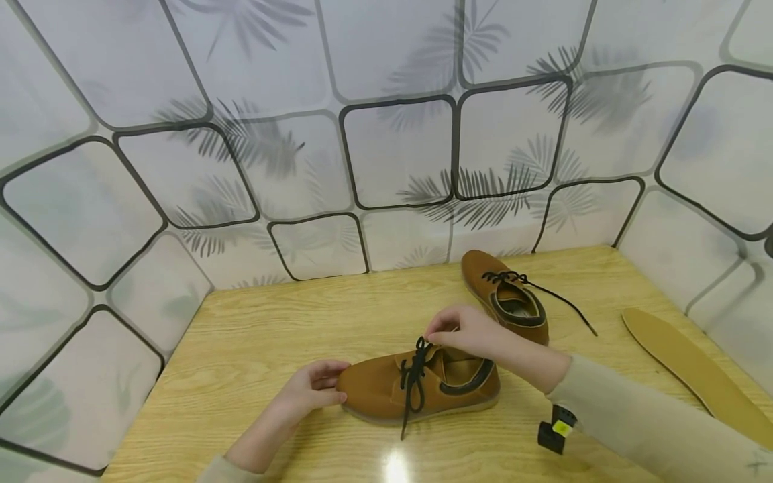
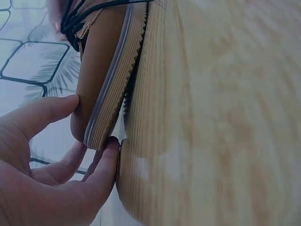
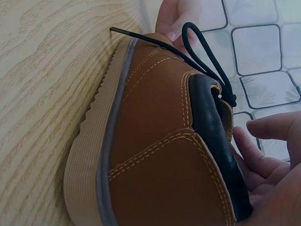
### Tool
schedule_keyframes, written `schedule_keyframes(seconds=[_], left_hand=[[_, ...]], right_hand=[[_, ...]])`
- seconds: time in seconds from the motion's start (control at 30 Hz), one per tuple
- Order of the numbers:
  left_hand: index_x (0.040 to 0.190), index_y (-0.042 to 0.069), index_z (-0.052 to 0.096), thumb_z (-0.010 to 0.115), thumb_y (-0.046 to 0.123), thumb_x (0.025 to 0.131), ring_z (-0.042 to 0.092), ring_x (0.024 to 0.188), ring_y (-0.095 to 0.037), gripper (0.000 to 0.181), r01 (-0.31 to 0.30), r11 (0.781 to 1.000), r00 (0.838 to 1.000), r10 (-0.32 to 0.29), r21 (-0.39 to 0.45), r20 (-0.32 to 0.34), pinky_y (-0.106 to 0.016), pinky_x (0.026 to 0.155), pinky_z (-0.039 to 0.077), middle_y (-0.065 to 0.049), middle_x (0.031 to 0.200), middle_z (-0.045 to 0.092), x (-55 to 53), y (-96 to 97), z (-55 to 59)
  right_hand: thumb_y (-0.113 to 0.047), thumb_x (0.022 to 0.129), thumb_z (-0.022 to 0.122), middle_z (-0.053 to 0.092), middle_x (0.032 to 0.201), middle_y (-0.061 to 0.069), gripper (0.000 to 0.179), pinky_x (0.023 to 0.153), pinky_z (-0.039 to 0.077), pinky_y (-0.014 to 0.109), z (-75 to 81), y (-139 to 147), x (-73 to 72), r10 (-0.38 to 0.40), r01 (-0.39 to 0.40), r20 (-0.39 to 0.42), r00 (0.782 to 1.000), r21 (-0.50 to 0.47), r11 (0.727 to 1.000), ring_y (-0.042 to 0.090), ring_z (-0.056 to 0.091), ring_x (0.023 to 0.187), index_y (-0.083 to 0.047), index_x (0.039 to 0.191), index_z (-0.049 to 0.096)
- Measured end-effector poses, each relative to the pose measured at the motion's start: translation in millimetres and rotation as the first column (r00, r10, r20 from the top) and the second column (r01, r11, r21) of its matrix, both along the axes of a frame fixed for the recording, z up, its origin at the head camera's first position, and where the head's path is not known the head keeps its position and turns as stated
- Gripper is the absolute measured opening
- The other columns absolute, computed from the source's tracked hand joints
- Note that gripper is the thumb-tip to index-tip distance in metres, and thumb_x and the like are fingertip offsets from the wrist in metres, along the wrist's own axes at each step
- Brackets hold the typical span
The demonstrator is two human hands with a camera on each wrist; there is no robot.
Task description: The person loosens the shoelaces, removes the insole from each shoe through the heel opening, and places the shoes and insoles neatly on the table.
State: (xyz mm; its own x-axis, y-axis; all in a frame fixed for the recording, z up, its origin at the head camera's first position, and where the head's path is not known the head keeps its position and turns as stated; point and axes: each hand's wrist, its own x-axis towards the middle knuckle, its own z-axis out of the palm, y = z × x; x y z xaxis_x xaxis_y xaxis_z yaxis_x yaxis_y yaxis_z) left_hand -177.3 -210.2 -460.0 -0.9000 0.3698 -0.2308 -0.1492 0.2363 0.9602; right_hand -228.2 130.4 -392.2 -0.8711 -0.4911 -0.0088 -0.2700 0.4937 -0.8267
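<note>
A brown lace-up shoe with a black lace bow stands on the wooden table, toe to the left. My left hand grips its toe; in the left wrist view the thumb lies on the upper and the fingers reach under the sole. Above the shoe, my right hand has its fingertips right by the tongue and bow. In the right wrist view, a gap shows between that hand's thumb and forefinger, beside the dark padded collar.
A second brown shoe lies behind the right hand, one lace end trailing over the table. At the right edge rests a tan insole. A patterned covering rises along the back and sides.
</note>
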Motion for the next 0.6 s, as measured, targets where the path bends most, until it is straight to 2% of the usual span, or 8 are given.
schedule_keyframes(seconds=[0.2,0.6], left_hand=[[0.148,-0.011,0.049,0.075,0.003,0.095,0.065,0.116,-0.018,0.061,0.001,1.000,1.000,-0.001,-0.002,0.003,-0.027,0.097,0.057,-0.025,0.144,0.059,0.3,-0.2,0.6],[0.147,-0.008,0.053,0.077,0.004,0.093,0.064,0.115,-0.017,0.060,-0.033,0.999,0.999,0.033,-0.017,0.021,-0.026,0.096,0.056,-0.022,0.144,0.060,0.5,1.6,2.1]], right_hand=[[-0.009,0.096,0.074,0.080,0.102,0.010,0.009,0.085,0.057,0.032,-1.6,-1.0,-1.9,0.042,-0.042,-0.022,0.999,0.010,0.999,0.010,0.069,0.092,-0.004,0.099,0.080],[-0.009,0.095,0.076,0.076,0.097,0.004,0.008,0.077,0.052,0.024,-4.1,2.1,-5.5,0.131,-0.130,-0.021,0.991,0.038,0.991,0.007,0.064,0.091,-0.006,0.102,0.077]])
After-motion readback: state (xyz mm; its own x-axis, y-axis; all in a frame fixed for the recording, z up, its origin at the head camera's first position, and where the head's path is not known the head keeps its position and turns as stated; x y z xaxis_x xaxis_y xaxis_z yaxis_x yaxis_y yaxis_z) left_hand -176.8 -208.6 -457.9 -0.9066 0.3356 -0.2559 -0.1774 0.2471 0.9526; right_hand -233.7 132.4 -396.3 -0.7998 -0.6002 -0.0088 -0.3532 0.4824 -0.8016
